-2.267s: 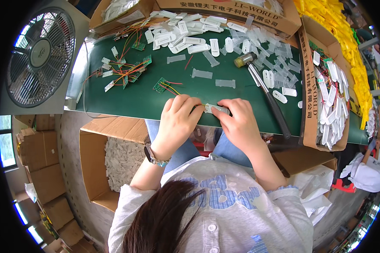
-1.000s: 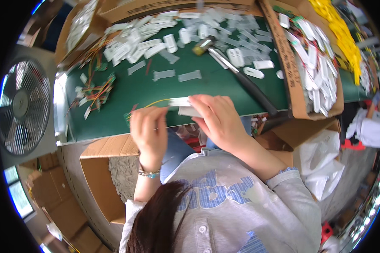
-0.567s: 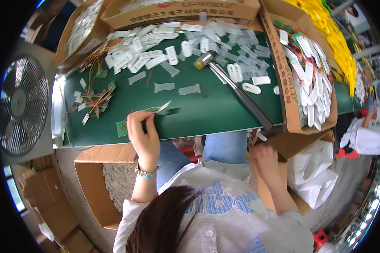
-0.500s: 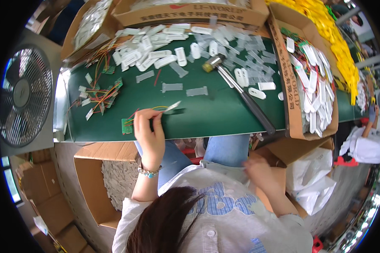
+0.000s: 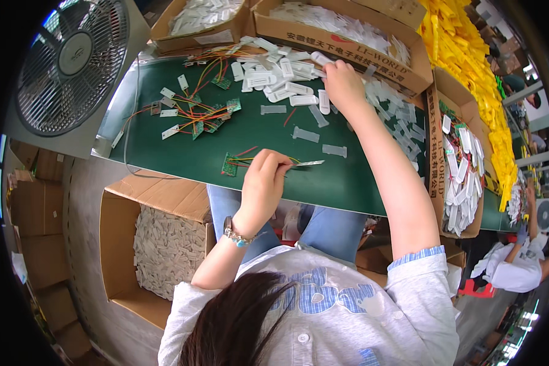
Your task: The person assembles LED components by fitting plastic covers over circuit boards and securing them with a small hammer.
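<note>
My left hand (image 5: 265,177) is closed near the table's front edge, pinching thin red and yellow wires. A small green circuit board (image 5: 228,165) hangs from those wires at its left, and a thin white strip (image 5: 311,163) sticks out at its right. My right hand (image 5: 344,85) reaches to the back of the table, its fingers closed on a white plastic casing (image 5: 320,58) beside a pile of similar casings (image 5: 280,76). Several clear plastic pieces (image 5: 306,134) lie between the two hands.
Wired circuit boards (image 5: 210,116) lie at the left, near a large fan (image 5: 73,55). Cardboard boxes (image 5: 372,64) line the back; another box (image 5: 438,165) with wired casings stands right. An open box (image 5: 119,256) of small pale parts sits below. Yellow items are heaped far right.
My right hand has gone from my lap to the casings at the back and taken hold of one. My left hand keeps its pinch on the wires. The view has swung leftward.
</note>
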A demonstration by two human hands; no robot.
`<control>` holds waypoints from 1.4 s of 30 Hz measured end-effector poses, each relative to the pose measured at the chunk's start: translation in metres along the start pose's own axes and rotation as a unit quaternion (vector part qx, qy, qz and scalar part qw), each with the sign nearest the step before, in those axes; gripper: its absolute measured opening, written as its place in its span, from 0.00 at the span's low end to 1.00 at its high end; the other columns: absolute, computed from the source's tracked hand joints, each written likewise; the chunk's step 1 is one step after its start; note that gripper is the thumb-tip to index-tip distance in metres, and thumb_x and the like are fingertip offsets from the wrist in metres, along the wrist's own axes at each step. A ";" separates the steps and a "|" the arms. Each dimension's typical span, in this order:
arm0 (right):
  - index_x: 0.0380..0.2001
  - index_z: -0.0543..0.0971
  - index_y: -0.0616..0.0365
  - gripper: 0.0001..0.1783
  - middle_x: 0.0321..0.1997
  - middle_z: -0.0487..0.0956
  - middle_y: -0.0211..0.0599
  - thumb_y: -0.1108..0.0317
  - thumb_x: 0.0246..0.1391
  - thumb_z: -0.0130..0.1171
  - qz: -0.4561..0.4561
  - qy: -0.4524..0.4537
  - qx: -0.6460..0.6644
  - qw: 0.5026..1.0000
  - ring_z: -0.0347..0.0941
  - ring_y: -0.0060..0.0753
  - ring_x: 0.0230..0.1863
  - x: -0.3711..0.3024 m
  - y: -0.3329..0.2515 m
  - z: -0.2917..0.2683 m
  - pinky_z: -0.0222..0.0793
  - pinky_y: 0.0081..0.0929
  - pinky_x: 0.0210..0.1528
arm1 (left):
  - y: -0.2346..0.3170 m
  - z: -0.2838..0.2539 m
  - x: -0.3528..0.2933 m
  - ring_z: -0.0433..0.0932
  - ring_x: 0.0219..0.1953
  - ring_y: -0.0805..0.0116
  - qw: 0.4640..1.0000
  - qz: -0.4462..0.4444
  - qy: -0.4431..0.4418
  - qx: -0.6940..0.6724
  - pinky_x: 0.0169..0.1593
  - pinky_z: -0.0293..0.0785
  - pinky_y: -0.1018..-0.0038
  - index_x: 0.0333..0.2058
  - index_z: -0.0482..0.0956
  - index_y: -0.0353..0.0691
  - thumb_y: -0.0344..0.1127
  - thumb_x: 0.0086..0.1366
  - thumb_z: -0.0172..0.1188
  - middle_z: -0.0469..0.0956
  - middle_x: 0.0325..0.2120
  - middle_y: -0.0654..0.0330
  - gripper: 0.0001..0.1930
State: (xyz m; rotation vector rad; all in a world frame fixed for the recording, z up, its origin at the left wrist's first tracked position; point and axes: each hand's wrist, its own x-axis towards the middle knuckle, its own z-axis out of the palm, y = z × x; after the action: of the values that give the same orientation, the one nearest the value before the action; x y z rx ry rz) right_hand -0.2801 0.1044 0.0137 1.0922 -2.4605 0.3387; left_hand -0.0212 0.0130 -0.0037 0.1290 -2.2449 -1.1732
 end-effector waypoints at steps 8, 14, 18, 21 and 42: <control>0.39 0.79 0.58 0.07 0.36 0.79 0.42 0.69 0.57 0.58 0.018 0.004 0.140 0.990 0.77 0.47 0.44 -0.034 -0.032 -0.048 0.73 0.43 0.44 | -0.003 -0.006 -0.006 0.77 0.34 0.56 0.999 -0.011 0.034 -0.040 0.38 0.74 0.68 0.34 0.75 0.33 0.18 0.59 0.60 0.76 0.33 0.54 0.06; 0.43 0.81 0.57 0.12 0.38 0.78 0.41 0.68 0.55 0.63 0.100 -0.178 0.303 0.931 0.76 0.48 0.41 -0.146 -0.068 -0.104 0.71 0.40 0.42 | -0.005 -0.004 -0.008 0.75 0.35 0.64 0.992 -0.040 0.078 -0.092 0.40 0.73 0.73 0.34 0.75 0.33 0.16 0.60 0.60 0.76 0.33 0.57 0.07; 0.54 0.76 0.57 0.26 0.43 0.79 0.35 0.68 0.50 0.68 0.055 -0.058 0.229 0.970 0.74 0.45 0.46 -0.178 -0.083 -0.101 0.67 0.41 0.48 | 0.001 -0.007 -0.002 0.76 0.35 0.61 0.996 -0.018 0.050 -0.072 0.40 0.73 0.72 0.34 0.76 0.33 0.16 0.59 0.59 0.76 0.33 0.56 0.07; 0.60 0.71 0.57 0.35 0.45 0.79 0.33 0.72 0.46 0.69 0.054 -0.026 0.227 0.972 0.72 0.43 0.49 -0.198 -0.085 -0.088 0.63 0.42 0.52 | -0.001 -0.008 -0.004 0.77 0.35 0.57 0.999 0.026 0.007 -0.034 0.39 0.75 0.69 0.35 0.77 0.34 0.16 0.56 0.60 0.76 0.33 0.55 0.09; 0.45 0.83 0.53 0.22 0.42 0.75 0.33 0.77 0.43 0.66 -0.034 -0.047 0.241 0.969 0.72 0.39 0.44 -0.194 -0.074 -0.095 0.68 0.37 0.45 | 0.007 -0.005 -0.014 0.77 0.34 0.59 0.957 0.205 -0.101 0.178 0.38 0.76 0.66 0.35 0.79 0.35 0.25 0.46 0.61 0.76 0.32 0.58 0.14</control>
State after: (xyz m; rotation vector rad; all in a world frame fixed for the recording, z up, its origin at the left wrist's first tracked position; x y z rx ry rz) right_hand -0.0815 0.2166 0.0089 1.4047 -2.4792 0.9204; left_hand -0.0056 0.0187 -0.0022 -0.3171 -2.4837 -0.5774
